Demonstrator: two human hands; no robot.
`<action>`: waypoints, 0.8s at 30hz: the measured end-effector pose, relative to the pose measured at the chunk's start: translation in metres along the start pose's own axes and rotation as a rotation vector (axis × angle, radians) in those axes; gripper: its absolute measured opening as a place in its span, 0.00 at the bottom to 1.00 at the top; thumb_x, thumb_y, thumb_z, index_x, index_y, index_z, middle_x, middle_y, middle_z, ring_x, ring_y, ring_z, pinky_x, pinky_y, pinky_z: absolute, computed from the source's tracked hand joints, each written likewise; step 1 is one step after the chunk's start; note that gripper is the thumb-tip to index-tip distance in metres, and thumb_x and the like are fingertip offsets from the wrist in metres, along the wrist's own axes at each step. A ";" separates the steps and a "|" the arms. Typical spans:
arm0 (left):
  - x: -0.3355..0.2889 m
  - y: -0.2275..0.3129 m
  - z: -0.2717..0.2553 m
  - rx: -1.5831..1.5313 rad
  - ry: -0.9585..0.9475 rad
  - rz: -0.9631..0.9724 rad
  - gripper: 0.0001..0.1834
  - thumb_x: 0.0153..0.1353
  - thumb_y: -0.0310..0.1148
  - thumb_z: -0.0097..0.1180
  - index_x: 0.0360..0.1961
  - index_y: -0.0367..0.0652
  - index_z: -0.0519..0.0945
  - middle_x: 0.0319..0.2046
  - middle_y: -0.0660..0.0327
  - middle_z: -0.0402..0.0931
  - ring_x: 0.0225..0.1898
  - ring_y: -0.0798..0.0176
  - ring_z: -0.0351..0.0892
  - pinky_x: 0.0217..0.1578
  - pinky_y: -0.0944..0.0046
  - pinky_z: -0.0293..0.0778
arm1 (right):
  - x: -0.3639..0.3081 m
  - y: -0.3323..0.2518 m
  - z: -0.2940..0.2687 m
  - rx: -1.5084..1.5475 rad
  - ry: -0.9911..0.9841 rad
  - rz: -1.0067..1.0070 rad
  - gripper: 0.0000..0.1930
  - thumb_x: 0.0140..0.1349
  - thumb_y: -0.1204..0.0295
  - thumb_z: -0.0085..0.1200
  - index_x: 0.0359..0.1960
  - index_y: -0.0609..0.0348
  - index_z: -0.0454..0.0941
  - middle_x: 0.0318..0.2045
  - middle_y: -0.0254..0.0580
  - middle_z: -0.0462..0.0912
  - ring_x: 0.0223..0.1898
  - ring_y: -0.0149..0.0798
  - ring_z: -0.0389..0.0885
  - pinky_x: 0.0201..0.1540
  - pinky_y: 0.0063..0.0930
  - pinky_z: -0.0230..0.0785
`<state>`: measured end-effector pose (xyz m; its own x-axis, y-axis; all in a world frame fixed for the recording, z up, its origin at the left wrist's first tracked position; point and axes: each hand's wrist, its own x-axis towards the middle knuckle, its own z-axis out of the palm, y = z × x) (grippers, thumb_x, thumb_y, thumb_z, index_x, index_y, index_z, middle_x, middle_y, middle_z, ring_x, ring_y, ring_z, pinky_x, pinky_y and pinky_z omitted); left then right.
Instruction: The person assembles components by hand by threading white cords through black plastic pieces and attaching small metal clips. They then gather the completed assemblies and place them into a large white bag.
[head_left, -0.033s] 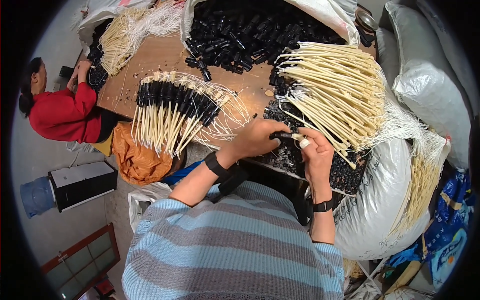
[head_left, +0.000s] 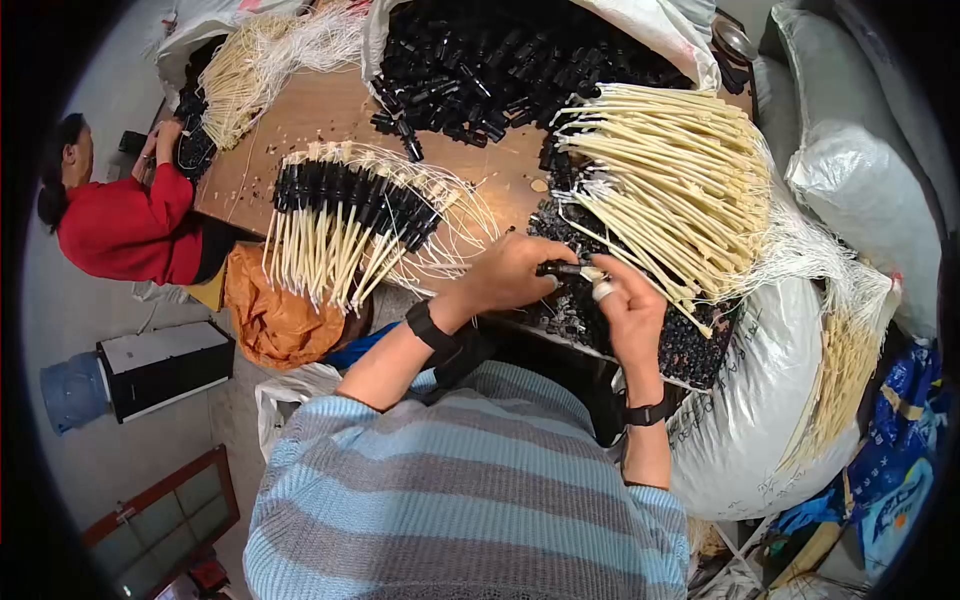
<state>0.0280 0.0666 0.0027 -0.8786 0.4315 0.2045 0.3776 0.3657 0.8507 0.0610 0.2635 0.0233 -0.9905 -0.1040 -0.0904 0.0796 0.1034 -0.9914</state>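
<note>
While the left hand (head_left: 515, 272) pinches the small black plastic cap (head_left: 556, 268) above the dark tray of loose black parts (head_left: 690, 350), fingers closed on it, the right hand (head_left: 625, 305) clamps the thin cream plastic tube (head_left: 590, 272) end to end against it. Looks like the joining step, midway. Next calls for a straight push, then a spot among the fanned finished pieces (head_left: 345, 215) on the brown wooden table (head_left: 320, 115). Heaped cream tubes (head_left: 670, 175) close by.

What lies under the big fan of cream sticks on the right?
Under the cream sticks, loose small black caps show at the lower edge, beside both hands. Whatever lies beneath the bundle's middle is covered.
</note>
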 end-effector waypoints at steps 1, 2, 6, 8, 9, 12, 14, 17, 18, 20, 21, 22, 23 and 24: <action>0.000 -0.001 -0.004 0.043 -0.035 -0.010 0.19 0.42 0.21 0.58 0.40 0.41 0.81 0.34 0.53 0.82 0.36 0.49 0.81 0.37 0.58 0.76 | -0.002 0.000 -0.001 -0.349 -0.059 -0.268 0.17 0.56 0.80 0.52 0.48 0.57 0.82 0.17 0.31 0.73 0.16 0.25 0.68 0.20 0.23 0.61; -0.002 0.000 -0.007 0.087 -0.068 -0.020 0.18 0.43 0.22 0.58 0.39 0.42 0.81 0.32 0.53 0.82 0.34 0.48 0.81 0.35 0.58 0.76 | -0.001 0.000 0.001 -0.703 -0.075 -0.548 0.17 0.55 0.79 0.53 0.47 0.53 0.82 0.16 0.35 0.73 0.17 0.27 0.70 0.22 0.23 0.63; -0.009 0.001 0.001 0.228 0.010 -0.034 0.14 0.42 0.24 0.59 0.34 0.43 0.81 0.28 0.54 0.80 0.31 0.47 0.79 0.31 0.55 0.75 | -0.002 -0.003 0.011 -0.773 -0.086 -0.416 0.11 0.55 0.76 0.60 0.41 0.55 0.83 0.15 0.37 0.72 0.16 0.27 0.66 0.22 0.23 0.61; -0.014 0.012 0.008 0.332 0.034 -0.006 0.13 0.41 0.25 0.60 0.33 0.46 0.81 0.27 0.58 0.80 0.29 0.50 0.80 0.29 0.54 0.74 | 0.003 0.000 0.014 -0.581 -0.006 -0.092 0.11 0.52 0.66 0.66 0.34 0.55 0.82 0.16 0.41 0.75 0.17 0.36 0.75 0.22 0.29 0.66; -0.016 0.012 0.007 0.396 0.029 -0.030 0.13 0.41 0.25 0.60 0.33 0.47 0.81 0.26 0.58 0.80 0.29 0.50 0.80 0.27 0.54 0.74 | 0.006 0.002 0.017 -0.529 -0.026 -0.022 0.12 0.52 0.67 0.66 0.37 0.56 0.82 0.16 0.41 0.75 0.17 0.35 0.73 0.23 0.28 0.66; -0.028 0.010 0.003 0.392 0.142 -0.060 0.13 0.42 0.25 0.59 0.33 0.47 0.81 0.26 0.60 0.79 0.28 0.51 0.80 0.28 0.55 0.73 | 0.007 0.004 0.032 -0.490 -0.032 -0.087 0.16 0.52 0.69 0.67 0.43 0.57 0.81 0.17 0.40 0.75 0.18 0.34 0.72 0.24 0.27 0.67; -0.033 0.008 -0.010 0.323 0.251 -0.060 0.13 0.42 0.25 0.58 0.33 0.46 0.80 0.25 0.61 0.79 0.28 0.52 0.80 0.30 0.56 0.72 | 0.006 -0.001 0.042 -0.466 0.044 -0.358 0.21 0.54 0.76 0.65 0.51 0.60 0.78 0.26 0.33 0.79 0.24 0.24 0.71 0.26 0.18 0.62; -0.044 -0.005 -0.058 0.722 0.551 0.030 0.12 0.41 0.28 0.58 0.31 0.48 0.80 0.36 0.63 0.79 0.45 0.54 0.76 0.49 0.52 0.64 | 0.016 -0.007 0.034 -0.530 0.282 -0.546 0.12 0.57 0.79 0.61 0.44 0.60 0.82 0.32 0.35 0.83 0.28 0.24 0.75 0.31 0.17 0.67; -0.053 -0.007 -0.073 0.874 0.637 -0.019 0.11 0.40 0.30 0.58 0.30 0.48 0.79 0.40 0.64 0.78 0.50 0.54 0.72 0.55 0.49 0.57 | 0.016 -0.006 0.030 -0.444 0.285 -0.525 0.09 0.57 0.80 0.60 0.40 0.62 0.82 0.33 0.39 0.83 0.30 0.30 0.79 0.33 0.20 0.70; -0.070 -0.008 -0.099 0.994 0.724 -0.121 0.14 0.38 0.32 0.58 0.31 0.47 0.77 0.47 0.63 0.73 0.57 0.52 0.65 0.61 0.39 0.45 | 0.016 -0.004 0.034 -0.670 0.228 -0.547 0.08 0.56 0.79 0.60 0.39 0.63 0.82 0.35 0.44 0.83 0.32 0.38 0.82 0.35 0.27 0.73; -0.072 -0.008 -0.111 1.037 0.795 -0.160 0.14 0.38 0.33 0.57 0.31 0.47 0.77 0.48 0.63 0.73 0.58 0.52 0.64 0.61 0.38 0.44 | 0.013 -0.003 0.045 -0.588 0.144 -0.572 0.08 0.56 0.78 0.61 0.38 0.63 0.81 0.36 0.48 0.83 0.34 0.46 0.82 0.38 0.31 0.74; -0.075 -0.008 -0.122 1.077 0.868 -0.209 0.13 0.39 0.33 0.57 0.31 0.48 0.77 0.49 0.63 0.73 0.59 0.52 0.63 0.61 0.37 0.43 | 0.009 0.000 0.054 -0.630 0.064 -0.574 0.11 0.54 0.76 0.61 0.40 0.62 0.80 0.38 0.49 0.82 0.37 0.48 0.82 0.41 0.32 0.74; -0.074 -0.012 -0.134 1.110 0.928 -0.234 0.13 0.39 0.33 0.57 0.30 0.48 0.77 0.50 0.63 0.72 0.60 0.52 0.61 0.61 0.36 0.42 | 0.006 -0.001 0.059 -0.671 -0.035 -0.538 0.13 0.53 0.75 0.61 0.41 0.61 0.80 0.40 0.50 0.82 0.40 0.50 0.81 0.43 0.33 0.73; -0.073 -0.016 -0.144 1.156 0.918 -0.298 0.15 0.40 0.34 0.58 0.34 0.47 0.77 0.52 0.62 0.71 0.61 0.52 0.60 0.62 0.37 0.42 | 0.003 -0.002 0.061 -0.712 -0.132 -0.499 0.15 0.52 0.75 0.61 0.43 0.61 0.79 0.41 0.51 0.81 0.42 0.51 0.81 0.46 0.34 0.73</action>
<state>0.0438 -0.0896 0.0438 -0.6698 -0.2649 0.6937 -0.2113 0.9636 0.1638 0.0648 0.2024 0.0194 -0.8663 -0.4110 0.2839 -0.4920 0.6034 -0.6276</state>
